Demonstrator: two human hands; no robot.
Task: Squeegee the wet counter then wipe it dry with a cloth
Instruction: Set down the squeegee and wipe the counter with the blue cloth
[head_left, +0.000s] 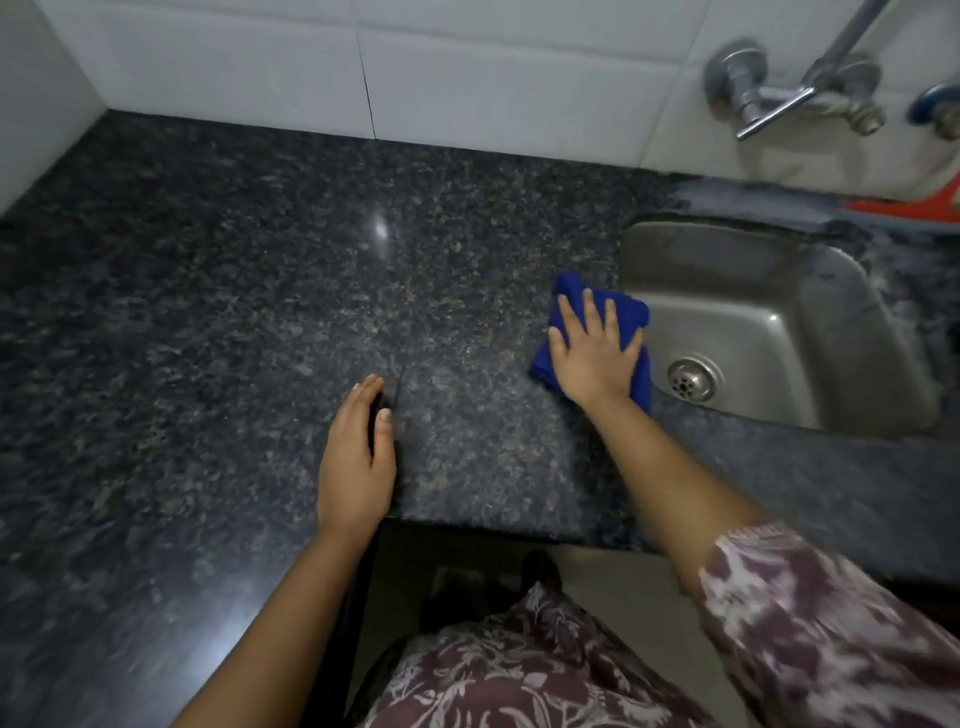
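Observation:
The dark speckled granite counter (260, 312) fills most of the view. A folded blue cloth (631, 309) lies on it at the left rim of the sink. My right hand (595, 353) presses flat on the cloth, fingers spread. My left hand (358, 457) rests palm down on the counter near its front edge, fingers together, holding nothing. A red squeegee (909, 208) lies on the counter behind the sink at the far right, partly cut off by the frame.
A steel sink (753, 312) with a drain (693, 380) is set into the counter on the right. Chrome taps (795, 93) project from the white tiled wall (467, 67) above it. A side wall closes off the left.

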